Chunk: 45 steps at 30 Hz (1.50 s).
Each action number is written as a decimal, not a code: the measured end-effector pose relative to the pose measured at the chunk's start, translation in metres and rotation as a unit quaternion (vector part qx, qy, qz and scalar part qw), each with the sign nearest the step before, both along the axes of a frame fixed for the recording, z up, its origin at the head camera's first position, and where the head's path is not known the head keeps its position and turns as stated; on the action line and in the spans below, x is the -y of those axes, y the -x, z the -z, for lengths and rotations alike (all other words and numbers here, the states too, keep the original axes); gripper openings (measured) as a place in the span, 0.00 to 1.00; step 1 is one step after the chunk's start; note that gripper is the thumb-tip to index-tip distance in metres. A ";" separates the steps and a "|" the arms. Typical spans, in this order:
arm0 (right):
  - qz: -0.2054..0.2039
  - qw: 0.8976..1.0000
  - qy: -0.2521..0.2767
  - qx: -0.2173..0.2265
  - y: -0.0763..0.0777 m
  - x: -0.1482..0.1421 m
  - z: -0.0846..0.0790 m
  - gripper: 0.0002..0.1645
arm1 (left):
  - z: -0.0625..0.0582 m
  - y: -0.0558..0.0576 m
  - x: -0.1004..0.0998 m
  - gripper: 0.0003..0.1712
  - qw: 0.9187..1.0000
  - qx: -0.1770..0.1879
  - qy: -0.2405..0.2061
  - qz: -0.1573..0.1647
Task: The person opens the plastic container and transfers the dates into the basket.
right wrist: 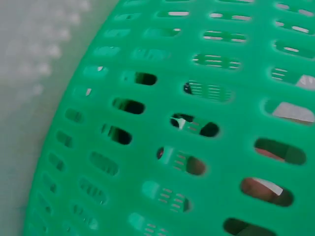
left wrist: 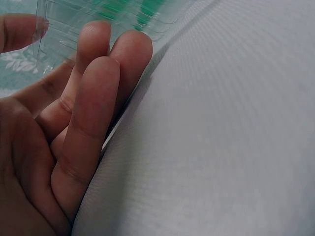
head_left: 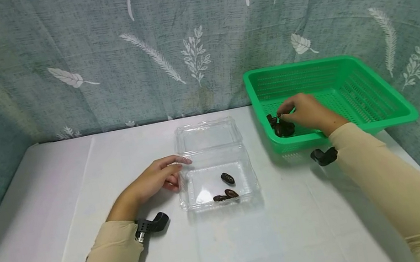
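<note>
Inside the green plastic basket, my right hand reaches down with thumb and fingers curled together at a dark brown date at the edge of a small heap of dates. My left hand rests at the left edge of a clear plastic clamshell box, its index finger and thumb over the rim. Its other fingers lie loosely bent outside the box, close to the cloth. A single date and two more dates near the front wall lie in the box, whose lid stands open behind.
A white cloth covers the table. Behind it hangs a grey-green leaf-patterned curtain. The basket stands at the back right, its slotted wall filling most of the right wrist view. A black wrist device sits on the left forearm.
</note>
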State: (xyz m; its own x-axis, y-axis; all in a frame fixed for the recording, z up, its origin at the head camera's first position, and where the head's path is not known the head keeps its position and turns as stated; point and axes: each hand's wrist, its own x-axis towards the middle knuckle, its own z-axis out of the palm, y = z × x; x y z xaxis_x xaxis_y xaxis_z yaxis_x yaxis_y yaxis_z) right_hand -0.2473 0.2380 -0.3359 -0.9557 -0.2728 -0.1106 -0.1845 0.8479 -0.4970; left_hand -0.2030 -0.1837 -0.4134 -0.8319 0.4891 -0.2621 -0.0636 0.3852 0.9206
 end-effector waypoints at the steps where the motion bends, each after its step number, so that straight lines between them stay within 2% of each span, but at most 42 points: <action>1: -0.004 1.000 -0.007 0.000 0.001 0.000 0.001 0.18 | 0.000 0.000 0.000 0.22 1.000 -0.001 0.001 0.000; 16: -0.011 0.998 -0.054 0.024 0.003 0.006 0.005 0.16 | 0.000 -0.001 0.001 0.22 1.000 0.000 -0.001 -0.005; 32: -0.011 0.998 -0.068 0.005 0.004 0.005 0.007 0.17 | 0.001 -0.002 0.001 0.22 1.000 -0.004 -0.002 -0.003; 35: 0.003 0.998 -0.049 -0.028 0.002 0.006 0.007 0.19 | 0.002 -0.002 0.001 0.22 1.000 -0.003 -0.004 -0.005; 38: 0.016 0.996 -0.019 -0.089 -0.003 0.007 0.005 0.18 | 0.001 -0.002 0.002 0.22 1.000 -0.004 -0.004 -0.004; 42: 0.021 0.984 0.011 -0.175 -0.012 0.012 0.000 0.17 | 0.001 -0.002 0.002 0.22 1.000 -0.001 -0.006 -0.003; 45: 0.015 0.976 0.029 -0.216 -0.021 0.021 -0.006 0.16 | 0.000 -0.001 0.002 0.22 1.000 0.000 -0.007 -0.003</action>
